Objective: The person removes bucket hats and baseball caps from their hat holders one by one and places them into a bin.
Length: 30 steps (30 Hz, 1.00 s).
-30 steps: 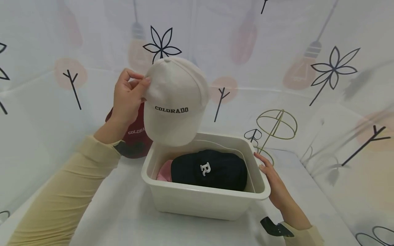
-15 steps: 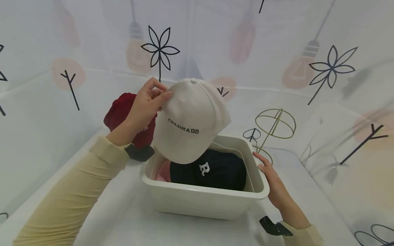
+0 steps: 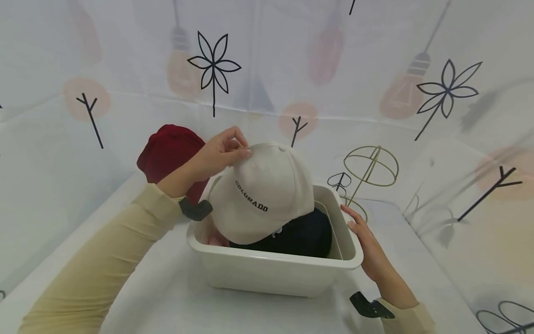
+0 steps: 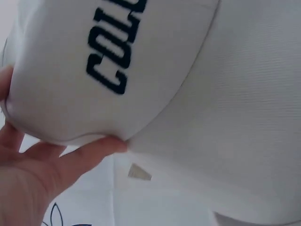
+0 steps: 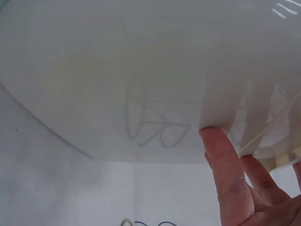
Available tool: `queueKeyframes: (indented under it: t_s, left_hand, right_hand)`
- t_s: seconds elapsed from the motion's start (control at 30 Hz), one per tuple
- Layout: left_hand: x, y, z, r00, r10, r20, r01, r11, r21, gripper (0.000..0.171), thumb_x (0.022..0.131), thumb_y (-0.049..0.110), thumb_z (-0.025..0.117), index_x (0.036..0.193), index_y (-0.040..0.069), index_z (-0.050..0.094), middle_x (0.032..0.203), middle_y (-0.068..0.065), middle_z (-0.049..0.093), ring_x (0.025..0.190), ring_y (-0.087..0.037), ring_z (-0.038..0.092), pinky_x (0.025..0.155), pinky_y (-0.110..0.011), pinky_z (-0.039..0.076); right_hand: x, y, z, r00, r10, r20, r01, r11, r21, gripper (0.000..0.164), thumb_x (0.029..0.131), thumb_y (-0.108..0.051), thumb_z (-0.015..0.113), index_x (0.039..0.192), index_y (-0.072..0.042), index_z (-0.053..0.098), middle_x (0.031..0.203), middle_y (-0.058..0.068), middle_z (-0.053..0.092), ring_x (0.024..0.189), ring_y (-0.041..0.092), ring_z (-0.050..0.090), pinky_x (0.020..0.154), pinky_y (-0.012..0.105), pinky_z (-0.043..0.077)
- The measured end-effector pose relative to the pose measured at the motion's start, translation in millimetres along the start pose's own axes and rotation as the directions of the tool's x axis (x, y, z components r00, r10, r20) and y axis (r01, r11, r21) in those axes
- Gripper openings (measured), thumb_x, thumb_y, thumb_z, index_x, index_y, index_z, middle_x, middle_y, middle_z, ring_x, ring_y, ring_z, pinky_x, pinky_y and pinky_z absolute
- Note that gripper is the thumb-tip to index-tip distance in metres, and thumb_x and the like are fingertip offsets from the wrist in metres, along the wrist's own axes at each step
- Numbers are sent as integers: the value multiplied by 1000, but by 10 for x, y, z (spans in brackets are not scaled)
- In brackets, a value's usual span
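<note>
A white baseball cap (image 3: 271,181) lettered COLORADO is tilted over the left part of a white plastic bin (image 3: 271,271), brim low inside the rim. My left hand (image 3: 221,153) pinches the cap's side between thumb and fingers; the left wrist view shows the same hand (image 4: 51,165) at the cap's edge. Beneath it in the bin lies a navy cap (image 3: 310,236), its white letter mostly covered. Some pink fabric (image 3: 217,237) shows at the bin's left end. My right hand (image 3: 369,243) rests with extended fingers against the bin's right side, its thumb (image 5: 225,174) touching the outer wall.
A dark red cap (image 3: 171,150) stands behind my left forearm, partly hidden. To the bin's back right is a gold wire hat stand (image 3: 371,167). A white cloth (image 3: 158,278) covers the table, and a printed curtain (image 3: 267,60) hangs behind.
My left hand has carried the white cap down and right, from above the bin's left rim into the bin over the navy cap. The right hand stays at the bin's side.
</note>
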State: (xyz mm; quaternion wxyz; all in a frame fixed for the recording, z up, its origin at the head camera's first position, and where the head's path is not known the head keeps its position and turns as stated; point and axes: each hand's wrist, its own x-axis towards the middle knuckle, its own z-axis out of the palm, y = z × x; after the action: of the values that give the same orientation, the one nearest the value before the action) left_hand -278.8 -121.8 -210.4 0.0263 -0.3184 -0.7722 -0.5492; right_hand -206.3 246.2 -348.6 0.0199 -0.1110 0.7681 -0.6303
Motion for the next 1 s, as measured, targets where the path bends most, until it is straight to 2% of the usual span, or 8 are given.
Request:
queueKeyframes:
  t_s: [0.1, 0.17, 0.43, 0.57, 0.67, 0.8, 0.9, 1.0]
  left_hand:
    - [27, -60, 65, 994, -10, 113, 7, 1000, 24, 12, 92, 14, 59, 96, 9, 48, 96, -14, 62, 84, -26, 56, 75, -39, 48]
    - [44, -100, 116, 986, -28, 162, 21, 999, 45, 11, 92, 11, 58, 96, 8, 48, 99, -14, 62, 87, -27, 57, 76, -38, 50]
    - [110, -249, 313, 962, -154, 226, 122, 981, 150, 10, 95, 9, 53, 98, 11, 44, 107, -13, 59, 87, -24, 58, 71, -34, 52]
    - [131, -287, 340, 959, -187, 212, 135, 962, 237, 12, 94, 11, 54, 101, 10, 44, 108, -14, 59, 89, -24, 59, 72, -35, 52]
    - [144, -250, 360, 970, -167, 175, 91, 922, 376, 18, 92, 13, 57, 107, 12, 47, 114, -12, 58, 101, -25, 59, 77, -36, 52]
    - [125, -110, 467, 991, -52, 125, -26, 831, 555, 26, 89, 12, 59, 114, 14, 53, 116, -6, 57, 107, -21, 55, 83, -33, 50]
    - [72, 39, 593, 991, 23, 131, -103, 761, 641, 30, 86, 16, 61, 116, 16, 57, 114, -3, 56, 103, -17, 53, 86, -32, 47]
    - [23, 158, 712, 983, 12, 185, -136, 723, 678, 48, 82, 32, 67, 127, 23, 54, 120, -1, 52, 107, -16, 50, 90, -34, 43]
  right_hand:
    - [2, 2, -3, 1000, -1, -1, 1, 1000, 0, 51, 101, -37, 29, 149, -22, 16, 146, 10, 19, 114, 15, 41, 85, 36, 44]
    - [1, 2, -7, 1000, -6, 2, 6, 1000, 2, 51, 101, -36, 29, 149, -22, 16, 145, 10, 19, 114, 14, 42, 85, 36, 45]
    - [3, -5, -22, 1000, -24, 16, 23, 1000, 21, 50, 102, -34, 29, 148, -21, 16, 145, 9, 20, 113, 12, 43, 83, 32, 46]
    - [10, 9, -20, 1000, -22, 21, 22, 999, 29, 50, 102, -34, 29, 148, -21, 16, 144, 8, 21, 113, 12, 43, 83, 32, 46]
    - [8, 17, -20, 1000, -21, 20, 21, 999, 29, 50, 102, -34, 28, 148, -21, 16, 143, 8, 21, 113, 11, 43, 83, 31, 46]
    - [-1, 15, -15, 1000, -14, 15, 14, 999, 32, 50, 101, -34, 29, 148, -21, 16, 143, 9, 22, 112, 11, 44, 83, 31, 46]
    - [-2, 3, -12, 1000, -19, 16, 18, 999, 36, 50, 102, -33, 29, 148, -21, 17, 143, 8, 21, 112, 11, 44, 83, 30, 46]
    - [3, -3, -5, 999, -27, 19, 26, 999, 37, 49, 102, -32, 29, 148, -20, 17, 143, 7, 20, 113, 12, 42, 83, 30, 46]
